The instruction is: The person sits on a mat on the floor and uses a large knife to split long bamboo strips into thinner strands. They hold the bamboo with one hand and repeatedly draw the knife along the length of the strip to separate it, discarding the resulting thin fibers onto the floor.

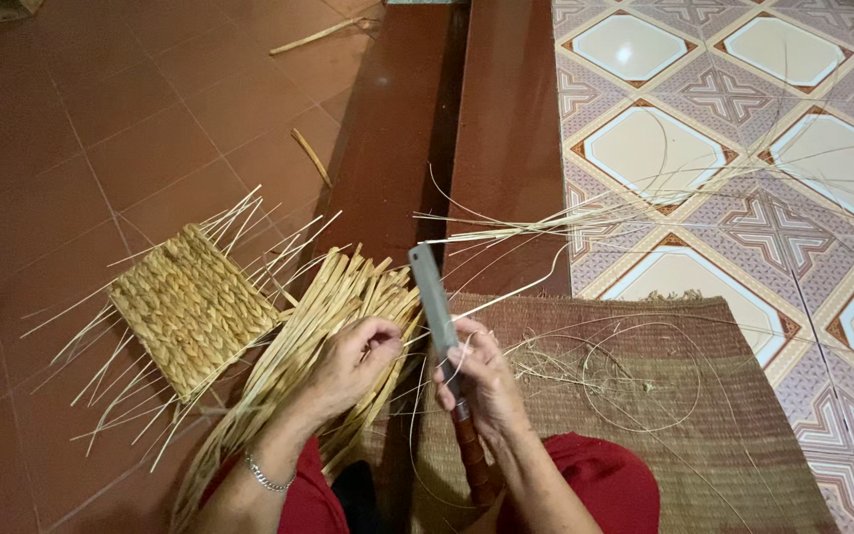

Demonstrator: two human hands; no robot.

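My left hand point(353, 361) pinches a thin pale strand above a bundle of flat dried straw strips point(333, 307) that lies across my lap and the floor. A silver bracelet sits on that wrist. My right hand point(481, 381) grips a long flat-bladed knife point(432, 297) by its handle, the grey blade pointing up and away from me. The two hands are close together, with the strand running between them toward the blade. A small square woven straw panel point(190, 307) with loose ends sticking out lies on the red tiles to the left.
A brown woven mat point(684, 396) covers the floor at the right, with thin curled fibres on it. Long loose strands point(546, 225) stretch over the patterned tiles. A dark red raised step point(447, 119) runs up the middle. Stray straw pieces point(313, 158) lie on the red tiles.
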